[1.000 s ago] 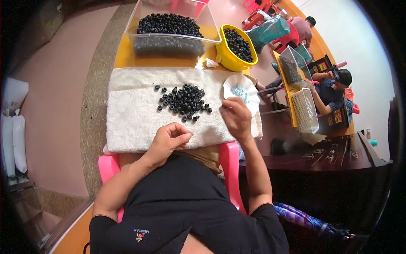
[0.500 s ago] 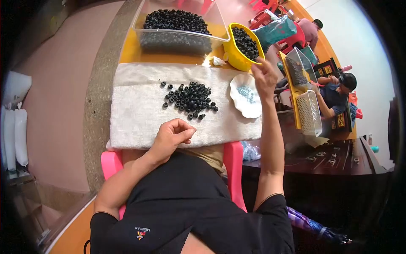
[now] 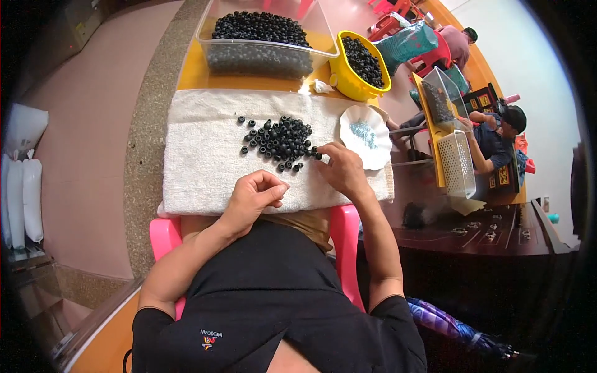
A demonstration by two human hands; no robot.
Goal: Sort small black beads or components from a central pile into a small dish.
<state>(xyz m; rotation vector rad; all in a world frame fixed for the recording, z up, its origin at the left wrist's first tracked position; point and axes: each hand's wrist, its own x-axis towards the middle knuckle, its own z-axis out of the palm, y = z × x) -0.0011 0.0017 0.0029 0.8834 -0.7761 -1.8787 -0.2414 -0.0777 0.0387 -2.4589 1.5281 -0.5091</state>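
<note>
A loose pile of small black round pieces with holes, like beads (image 3: 283, 138), lies on a white towel (image 3: 199, 161) in front of me. Close to the towel's front edge, my left hand (image 3: 256, 194) is closed, thumb and fingertips together; whatever they pinch is too small to make out. My right hand (image 3: 345, 168) reaches to the pile's right edge, its thumb and forefinger around one black bead (image 3: 318, 155). Just beyond that hand, a white scalloped dish (image 3: 380, 152) holds tiny pale blue bits.
Behind the towel stand a clear plastic bin (image 3: 255, 59) and a yellow basket (image 3: 354, 87), both holding many black pieces. A crumpled white tissue (image 3: 322, 86) lies between them. At right, another person (image 3: 497, 140) sits near a white perforated basket (image 3: 456, 163).
My right hand has come down from beside the yellow basket to the right edge of the pile. My left hand has stayed almost in place.
</note>
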